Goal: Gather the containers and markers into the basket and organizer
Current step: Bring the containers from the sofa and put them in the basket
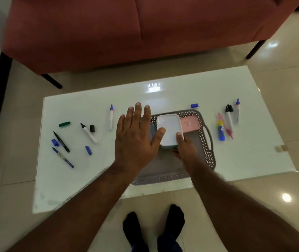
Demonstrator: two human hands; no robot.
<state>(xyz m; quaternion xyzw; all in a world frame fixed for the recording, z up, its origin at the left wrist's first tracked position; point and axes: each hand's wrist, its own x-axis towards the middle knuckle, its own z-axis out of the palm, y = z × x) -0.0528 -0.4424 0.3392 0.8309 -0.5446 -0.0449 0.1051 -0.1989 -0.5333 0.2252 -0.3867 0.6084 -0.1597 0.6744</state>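
A grey perforated basket (208, 151) lies at the middle of the white table. My right hand (183, 149) grips a white-lidded container (169, 130) by its near right corner, above the basket. A pink container (190, 124) lies in the basket behind it. My left hand (136, 137) hovers flat with fingers spread, its thumb touching the white lid's left side. Part of a bluish container (151, 131) shows under that hand. Several markers and loose caps (88, 133) lie on the table's left, more markers (228, 118) on its right.
A white marker with a blue cap (111, 116) lies just left of the basket, and a blue cap (194, 105) behind it. A red sofa (127, 30) stands beyond the table. My feet in dark socks (154, 228) are on the glossy tiled floor.
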